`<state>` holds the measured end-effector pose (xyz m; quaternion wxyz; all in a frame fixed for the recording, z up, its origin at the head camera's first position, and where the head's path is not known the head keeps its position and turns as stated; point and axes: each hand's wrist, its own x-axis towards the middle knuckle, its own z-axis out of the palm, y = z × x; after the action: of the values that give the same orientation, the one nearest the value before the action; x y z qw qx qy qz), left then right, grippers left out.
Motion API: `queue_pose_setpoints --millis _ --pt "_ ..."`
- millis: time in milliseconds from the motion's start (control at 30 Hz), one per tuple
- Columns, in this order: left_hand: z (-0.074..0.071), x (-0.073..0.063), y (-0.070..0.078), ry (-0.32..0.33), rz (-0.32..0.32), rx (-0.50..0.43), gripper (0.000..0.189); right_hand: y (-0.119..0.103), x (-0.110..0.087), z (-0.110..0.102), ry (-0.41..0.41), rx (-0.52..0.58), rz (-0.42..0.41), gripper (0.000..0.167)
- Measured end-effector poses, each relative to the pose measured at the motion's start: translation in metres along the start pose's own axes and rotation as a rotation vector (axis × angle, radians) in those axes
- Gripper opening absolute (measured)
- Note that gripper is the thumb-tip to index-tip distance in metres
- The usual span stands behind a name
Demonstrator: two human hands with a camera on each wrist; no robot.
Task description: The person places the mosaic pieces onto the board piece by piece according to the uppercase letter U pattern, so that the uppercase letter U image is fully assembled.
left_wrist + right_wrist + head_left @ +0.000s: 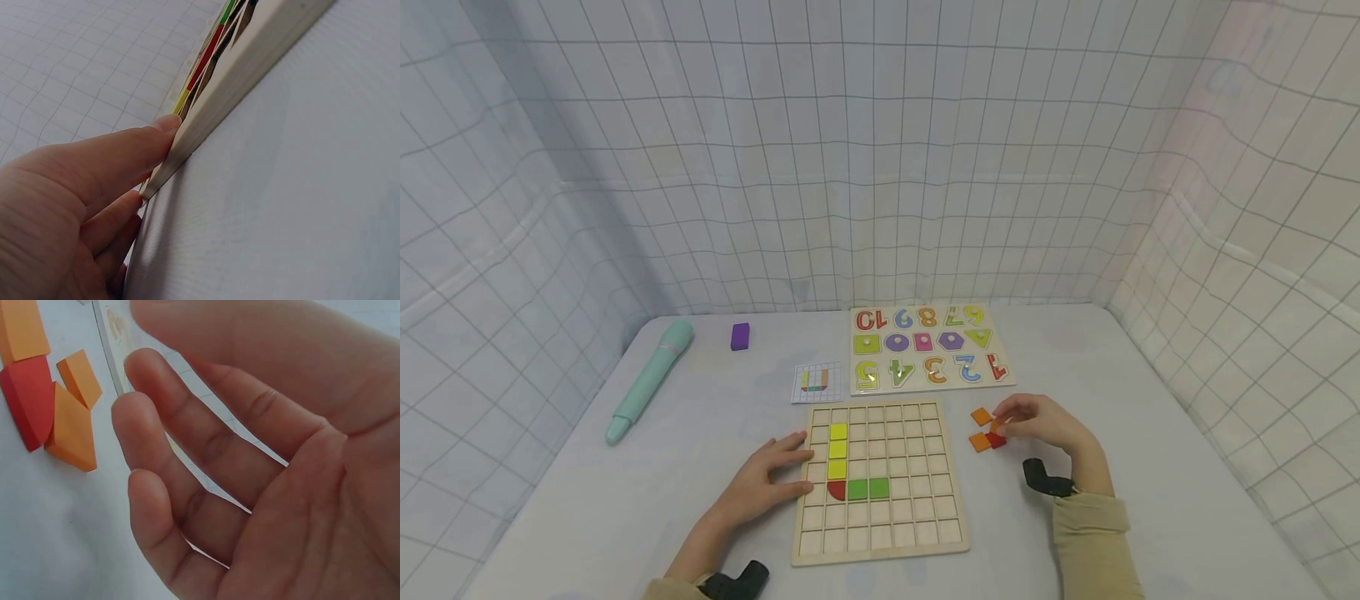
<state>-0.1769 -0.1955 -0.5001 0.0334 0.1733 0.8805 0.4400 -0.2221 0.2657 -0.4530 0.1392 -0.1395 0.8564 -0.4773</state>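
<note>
A wooden grid board [917,508] lies in front of me. Three yellow squares [838,450] run down one column, with a red quarter-round tile [837,490] below them and two green squares [868,489] beside it. My left hand [763,483] rests at the board's left edge, its thumb [144,140] and fingertips touching the rim, fingers fairly straight. To the right of the board, my right hand [1037,421] hovers at a small cluster of orange tiles [72,434] and a red tile [31,403]. Its fingers are loosely bent, and no tile shows between them.
Beyond the board lie a pattern card [817,382] and a number-and-shape puzzle [932,350]. A purple block [741,337] sits at the back left, near a mint-green wand-shaped object [650,383]. Grid-patterned white cloth [880,167] hangs around the table on three sides.
</note>
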Motion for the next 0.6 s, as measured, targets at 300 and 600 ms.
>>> queue_pose_setpoints --millis 300,600 --pt "-0.001 0.0 -0.001 0.003 0.019 0.006 0.05 0.0 -0.002 0.002 0.008 0.033 0.012 0.027" --pt "-0.002 0.0 0.001 -0.006 0.014 0.007 0.051 0.013 0.003 0.004 0.006 0.057 0.043 0.027"
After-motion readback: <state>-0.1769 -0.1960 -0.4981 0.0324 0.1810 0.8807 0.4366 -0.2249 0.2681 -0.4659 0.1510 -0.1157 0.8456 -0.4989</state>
